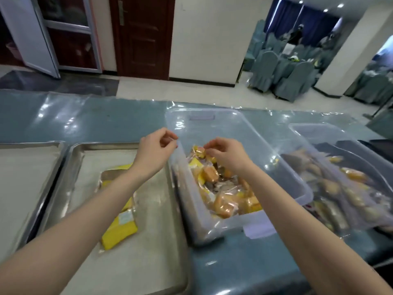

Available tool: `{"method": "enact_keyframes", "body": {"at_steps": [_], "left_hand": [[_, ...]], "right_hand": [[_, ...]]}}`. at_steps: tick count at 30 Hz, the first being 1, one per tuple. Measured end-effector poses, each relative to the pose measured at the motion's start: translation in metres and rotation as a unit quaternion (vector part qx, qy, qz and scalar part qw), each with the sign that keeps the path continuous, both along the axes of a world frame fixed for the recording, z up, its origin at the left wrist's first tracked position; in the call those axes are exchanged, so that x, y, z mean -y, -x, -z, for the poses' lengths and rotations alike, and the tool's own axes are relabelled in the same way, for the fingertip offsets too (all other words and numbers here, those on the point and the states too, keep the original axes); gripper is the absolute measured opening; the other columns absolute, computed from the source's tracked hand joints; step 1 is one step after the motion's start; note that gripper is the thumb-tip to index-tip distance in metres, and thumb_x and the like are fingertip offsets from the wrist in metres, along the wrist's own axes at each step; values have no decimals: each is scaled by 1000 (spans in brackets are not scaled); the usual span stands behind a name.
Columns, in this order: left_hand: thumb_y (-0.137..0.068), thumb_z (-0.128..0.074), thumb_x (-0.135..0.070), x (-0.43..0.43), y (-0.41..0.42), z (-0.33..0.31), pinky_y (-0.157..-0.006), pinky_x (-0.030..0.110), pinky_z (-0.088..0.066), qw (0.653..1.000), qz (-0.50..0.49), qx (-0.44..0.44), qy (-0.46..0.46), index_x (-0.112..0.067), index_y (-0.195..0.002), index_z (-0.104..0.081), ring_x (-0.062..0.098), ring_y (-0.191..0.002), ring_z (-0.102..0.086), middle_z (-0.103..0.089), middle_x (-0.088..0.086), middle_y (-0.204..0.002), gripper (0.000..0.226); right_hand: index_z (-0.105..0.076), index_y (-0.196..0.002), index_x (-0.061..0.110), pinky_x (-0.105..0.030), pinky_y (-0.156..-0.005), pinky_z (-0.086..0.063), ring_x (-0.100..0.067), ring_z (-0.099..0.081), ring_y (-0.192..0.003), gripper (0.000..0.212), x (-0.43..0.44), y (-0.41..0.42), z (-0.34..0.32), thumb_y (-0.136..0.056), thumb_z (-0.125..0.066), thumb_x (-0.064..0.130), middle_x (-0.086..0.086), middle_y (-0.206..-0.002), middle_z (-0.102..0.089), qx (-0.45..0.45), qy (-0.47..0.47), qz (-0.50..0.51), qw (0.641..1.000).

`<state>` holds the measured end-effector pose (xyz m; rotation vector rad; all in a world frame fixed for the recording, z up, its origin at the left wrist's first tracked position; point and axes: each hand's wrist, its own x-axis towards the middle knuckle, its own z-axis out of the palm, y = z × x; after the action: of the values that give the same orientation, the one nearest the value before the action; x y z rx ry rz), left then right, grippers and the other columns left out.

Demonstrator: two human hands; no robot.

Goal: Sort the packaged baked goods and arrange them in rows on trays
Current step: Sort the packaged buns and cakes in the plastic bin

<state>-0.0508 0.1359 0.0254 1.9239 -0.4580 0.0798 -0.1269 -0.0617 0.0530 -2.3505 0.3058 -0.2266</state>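
While the head camera looks down over two bare forearms, the left hand (156, 150) hangs above the gap between the near metal tray (153, 241) and the clear plastic bin (285, 165). Its fingers are curled, and its thumb and forefinger are drawn close together right at the bin's left rim; whether they nip anything cannot be told through the blur. The right hand (226, 155) is over the bin, its fingertips closed in a narrow pinch on the top of a wrapped cake (200, 150). That cake sits at the far edge of the heap of packaged baked goods (219, 188), which lies loose in the near half of the bin; the pieces are golden-brown and yellow in clear film. On the near metal tray lie yellow packets (119, 228), flat, one behind another toward its left side and partly hidden beneath the left forearm. Just beside this tray, to the left, stands a second metal tray (25, 177) with a pale liner. To the right of the central bin, a second clear bin (314, 133) holds more wrapped goods (331, 184), blurred at the frame's edge. Trays and bins all stand on a table (106, 120) covered in blue cloth under a glossy clear sheet. Beyond the table are a dark brown door (144, 37) and chairs in grey-blue covers (293, 81).
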Motion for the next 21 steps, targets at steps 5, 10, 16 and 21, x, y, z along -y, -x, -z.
{"method": "enact_keyframes", "body": {"at_steps": [5, 10, 16, 21], "left_hand": [[-86, -64, -13, 86, -5, -5, -70, 19, -47, 995, 72, 4, -62, -19, -93, -68, 3, -76, -60, -67, -5, -83, 10], [-85, -63, -12, 150, -16, 16, -80, 24, -52, 980, 123, -27, -152, -20, -95, -68, 6, -84, -62, -68, -5, -87, 14], [-85, -63, -16, 179, -34, 43, -84, 37, -54, 959, 134, -64, -242, -25, -93, -65, 12, -88, -63, -68, -6, -90, 13], [-87, -63, -18, 186, -41, 54, -68, 23, -47, 928, 157, -65, -331, -25, -96, -64, 12, -91, -61, -67, -4, -96, 11]], "right_hand": [[-73, -101, 16, -33, -89, -50, -20, -65, -98, 17, 86, -14, 33, -85, -67, 21, -3, -101, -73, -129, 128, -49, 982], [-72, -101, 14, -29, -78, -47, -20, -61, -90, 19, 123, -35, 73, -83, -67, 20, -3, -100, -71, -217, 204, -165, 940], [-66, -104, 11, -33, -70, -48, -25, -60, -85, 19, 134, -62, 125, -87, -64, 19, -5, -93, -64, -298, 275, -248, 880], [-64, -110, 10, -31, -72, -50, -24, -62, -90, 21, 135, -68, 144, -90, -61, 15, -7, -104, -66, -298, 320, -254, 863]]}}
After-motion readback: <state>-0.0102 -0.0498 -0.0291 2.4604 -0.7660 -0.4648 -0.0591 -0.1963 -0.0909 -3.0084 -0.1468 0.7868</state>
